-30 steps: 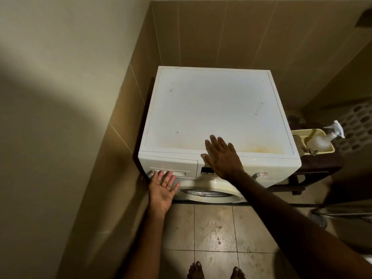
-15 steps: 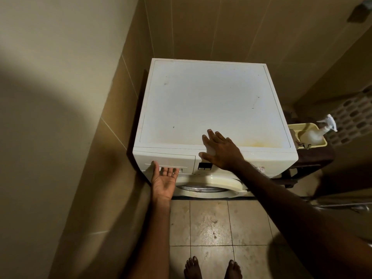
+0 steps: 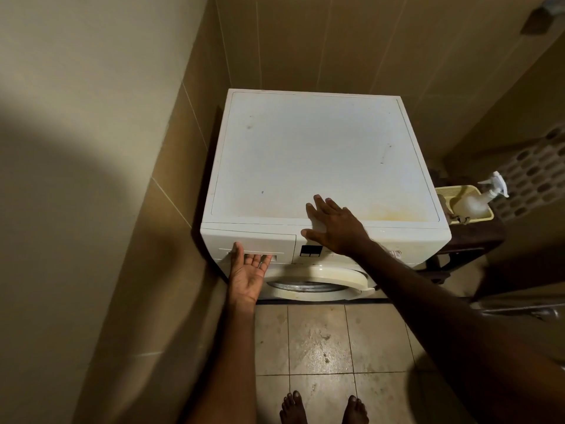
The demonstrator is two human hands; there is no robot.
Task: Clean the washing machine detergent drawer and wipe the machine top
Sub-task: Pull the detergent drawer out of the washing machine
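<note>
Detergent drawer (image 3: 249, 243) sits shut at the front panel's left end, centre-left of frame, long side running left-right, face pointing down-frame at us. Our left hand (image 3: 248, 274) is nearest, palm up, fingertips hooked into its handle recess. Our right hand (image 3: 333, 225) lies flat, fingers spread, on the machine top (image 3: 318, 154), holding nothing.

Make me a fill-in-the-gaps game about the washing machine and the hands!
1. The left hand reaches its fingers into the handle of the detergent ____.
2. The right hand lies flat on the front edge of the machine ____.
3. The spray bottle sits in a ____ tub to the right of the machine.

Missing words: drawer; top; yellow
</note>
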